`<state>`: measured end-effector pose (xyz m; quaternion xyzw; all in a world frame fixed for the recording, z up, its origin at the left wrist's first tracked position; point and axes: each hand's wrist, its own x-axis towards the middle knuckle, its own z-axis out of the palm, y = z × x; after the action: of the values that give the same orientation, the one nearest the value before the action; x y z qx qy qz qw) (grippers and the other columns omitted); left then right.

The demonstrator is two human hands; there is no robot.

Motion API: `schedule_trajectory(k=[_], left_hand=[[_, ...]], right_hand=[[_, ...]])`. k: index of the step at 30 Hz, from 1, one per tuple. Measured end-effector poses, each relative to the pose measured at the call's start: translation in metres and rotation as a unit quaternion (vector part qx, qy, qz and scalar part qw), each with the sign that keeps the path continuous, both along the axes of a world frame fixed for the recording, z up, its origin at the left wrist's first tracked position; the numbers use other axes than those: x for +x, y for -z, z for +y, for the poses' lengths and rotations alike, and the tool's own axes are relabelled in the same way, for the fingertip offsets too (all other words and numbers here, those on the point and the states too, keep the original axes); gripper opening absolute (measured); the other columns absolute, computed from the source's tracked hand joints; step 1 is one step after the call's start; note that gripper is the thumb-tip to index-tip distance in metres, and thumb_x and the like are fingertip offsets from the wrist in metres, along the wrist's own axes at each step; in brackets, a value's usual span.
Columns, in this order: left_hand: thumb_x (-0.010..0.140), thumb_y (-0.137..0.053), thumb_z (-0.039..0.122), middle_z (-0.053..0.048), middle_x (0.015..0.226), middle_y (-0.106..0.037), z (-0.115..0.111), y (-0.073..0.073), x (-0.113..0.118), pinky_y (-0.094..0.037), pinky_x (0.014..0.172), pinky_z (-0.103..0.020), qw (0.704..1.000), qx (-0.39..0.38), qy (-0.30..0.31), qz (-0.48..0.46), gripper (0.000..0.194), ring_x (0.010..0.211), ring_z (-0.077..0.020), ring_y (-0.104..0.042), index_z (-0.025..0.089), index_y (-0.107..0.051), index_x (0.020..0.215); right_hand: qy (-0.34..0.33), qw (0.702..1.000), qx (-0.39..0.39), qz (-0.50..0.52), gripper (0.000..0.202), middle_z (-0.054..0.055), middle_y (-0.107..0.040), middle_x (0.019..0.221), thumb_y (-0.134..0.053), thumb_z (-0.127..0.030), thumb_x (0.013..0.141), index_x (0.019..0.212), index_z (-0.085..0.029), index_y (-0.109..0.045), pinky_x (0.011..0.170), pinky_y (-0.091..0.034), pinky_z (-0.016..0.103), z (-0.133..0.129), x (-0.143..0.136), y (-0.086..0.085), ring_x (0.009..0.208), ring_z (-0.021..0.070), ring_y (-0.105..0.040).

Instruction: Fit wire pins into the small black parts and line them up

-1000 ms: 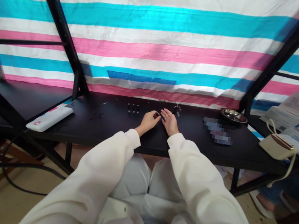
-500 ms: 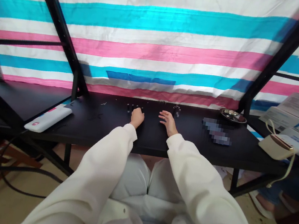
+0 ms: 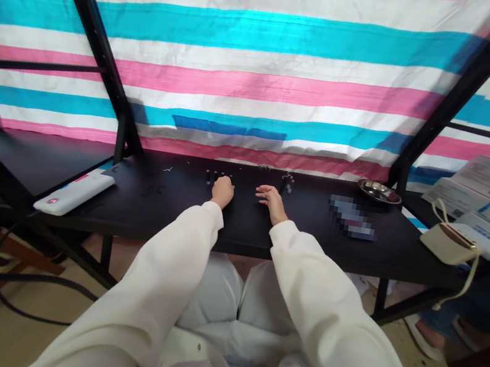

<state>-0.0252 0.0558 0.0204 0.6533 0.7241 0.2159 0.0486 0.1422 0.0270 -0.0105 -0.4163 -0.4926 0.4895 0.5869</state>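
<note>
My left hand [image 3: 223, 192] rests low over the black table [image 3: 165, 211], fingers curled down and closed. What it holds, if anything, is hidden under it. Right by its fingers stand several small dark pieces with greyish tops [image 3: 215, 176], too small to name. My right hand [image 3: 272, 204] is a short way to the right, fingers apart and pointing left, with nothing seen in it. Just beyond it is another little group of dark and grey pieces [image 3: 288, 184]. Small metallic bits [image 3: 264, 167] lie at the table's back edge.
A shiny metal dish [image 3: 379, 192], a pixelated flat object [image 3: 352, 218] and a cream pouch [image 3: 448, 243] lie to the right, with white boxes [image 3: 482, 198] beyond. At left is a white power bank-like block [image 3: 74, 192]. Black frame posts [image 3: 112, 77] flank a striped sheet [image 3: 262, 80].
The fingers of my right hand have shifted slightly left and drawn a little closer together. My left hand stays closed by the small pieces. The whole view has moved slightly.
</note>
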Motion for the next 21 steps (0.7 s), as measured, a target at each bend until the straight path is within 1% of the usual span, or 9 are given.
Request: schedule_trajectory(k=[6, 7, 9, 11, 13, 15, 17, 18, 21], left_hand=[[0.078, -0.061, 0.034, -0.02, 0.1, -0.063, -0.003, -0.006, -0.004, -0.047, 0.08, -0.032, 0.999, -0.016, 0.006, 0.031, 0.03, 0.1, -0.0287, -0.061, 0.011, -0.062, 0.097], [0.078, -0.061, 0.034, -0.02, 0.1, -0.063, -0.005, -0.006, -0.004, -0.047, 0.08, -0.033, 0.999, -0.018, 0.011, 0.041, 0.03, 0.1, -0.0291, -0.061, 0.011, -0.062, 0.097], [0.078, -0.06, 0.035, -0.02, 0.1, -0.063, -0.008, -0.007, -0.004, -0.047, 0.08, -0.035, 0.998, -0.021, 0.018, 0.056, 0.03, 0.099, -0.0298, -0.061, 0.011, -0.062, 0.096], [0.079, -0.058, 0.035, -0.02, 0.098, -0.064, -0.013, -0.005, -0.002, -0.047, 0.078, -0.036, 0.998, -0.022, 0.018, 0.056, 0.029, 0.097, -0.0299, -0.062, 0.012, -0.063, 0.094], [0.08, -0.055, 0.037, -0.018, 0.094, -0.065, -0.019, 0.0, 0.002, -0.047, 0.076, -0.035, 0.999, -0.016, 0.018, 0.044, 0.027, 0.093, -0.0288, -0.062, 0.013, -0.064, 0.09], [0.082, -0.051, 0.037, -0.015, 0.089, -0.066, -0.025, 0.006, 0.006, -0.046, 0.073, -0.032, 0.999, 0.001, 0.026, 0.029, 0.026, 0.088, -0.0265, -0.063, 0.015, -0.065, 0.083], [0.083, -0.047, 0.037, -0.012, 0.082, -0.067, -0.03, 0.013, 0.009, -0.045, 0.07, -0.03, 0.999, 0.027, 0.043, 0.013, 0.027, 0.083, -0.0236, -0.063, 0.018, -0.064, 0.076], [0.084, -0.046, 0.037, -0.01, 0.079, -0.066, -0.032, 0.016, 0.01, -0.044, 0.068, -0.029, 0.998, 0.041, 0.053, 0.005, 0.027, 0.081, -0.0225, -0.063, 0.019, -0.064, 0.074], [0.084, -0.045, 0.037, -0.007, 0.073, -0.065, -0.036, 0.02, 0.01, -0.041, 0.064, -0.026, 0.994, 0.07, 0.084, -0.014, 0.028, 0.076, -0.0201, -0.062, 0.02, -0.062, 0.069]], right_hand=[[0.011, 1.0, 0.003, -0.02, 0.023, 0.002, -0.065, 0.095, -0.04, -0.026, 0.068, 0.087, -0.021, -0.054, 0.075, -0.044, 0.03, -0.003, -0.001, -0.002, 0.084, 0.015, -0.06], [0.028, 0.999, 0.008, -0.04, 0.023, 0.002, -0.065, 0.095, -0.04, -0.027, 0.069, 0.087, -0.021, -0.054, 0.076, -0.045, 0.031, -0.003, 0.0, -0.003, 0.084, 0.0155, -0.06], [0.088, 0.989, 0.021, -0.119, 0.021, 0.003, -0.064, 0.094, -0.04, -0.027, 0.072, 0.086, -0.021, -0.054, 0.08, -0.044, 0.033, -0.005, 0.003, -0.004, 0.085, 0.017, -0.059], [0.168, 0.956, 0.021, -0.24, 0.021, 0.005, -0.064, 0.092, -0.041, -0.025, 0.073, 0.086, -0.02, -0.056, 0.085, -0.041, 0.036, -0.008, 0.009, -0.006, 0.089, 0.0195, -0.057], [0.238, 0.903, -0.008, -0.357, 0.023, 0.008, -0.062, 0.096, -0.041, -0.023, 0.075, 0.088, -0.019, -0.059, 0.089, -0.038, 0.041, -0.011, 0.017, -0.008, 0.096, 0.0236, -0.054], [0.285, 0.849, -0.058, -0.442, 0.026, 0.012, -0.059, 0.105, -0.044, -0.022, 0.075, 0.093, -0.016, -0.061, 0.092, -0.034, 0.045, -0.013, 0.024, -0.009, 0.105, 0.0282, -0.049], [0.301, 0.808, -0.102, -0.496, 0.031, 0.016, -0.055, 0.114, -0.047, -0.023, 0.075, 0.101, -0.014, -0.061, 0.094, -0.031, 0.048, -0.014, 0.029, -0.009, 0.111, 0.0312, -0.045], [0.298, 0.796, -0.116, -0.514, 0.035, 0.017, -0.053, 0.117, -0.047, -0.024, 0.075, 0.106, -0.012, -0.06, 0.096, -0.029, 0.049, -0.014, 0.03, -0.008, 0.114, 0.0317, -0.043], [0.257, 0.785, -0.131, -0.548, 0.045, 0.018, -0.044, 0.131, -0.044, -0.028, 0.08, 0.121, -0.011, -0.052, 0.103, -0.019, 0.052, -0.011, 0.034, -0.003, 0.125, 0.0321, -0.034]])
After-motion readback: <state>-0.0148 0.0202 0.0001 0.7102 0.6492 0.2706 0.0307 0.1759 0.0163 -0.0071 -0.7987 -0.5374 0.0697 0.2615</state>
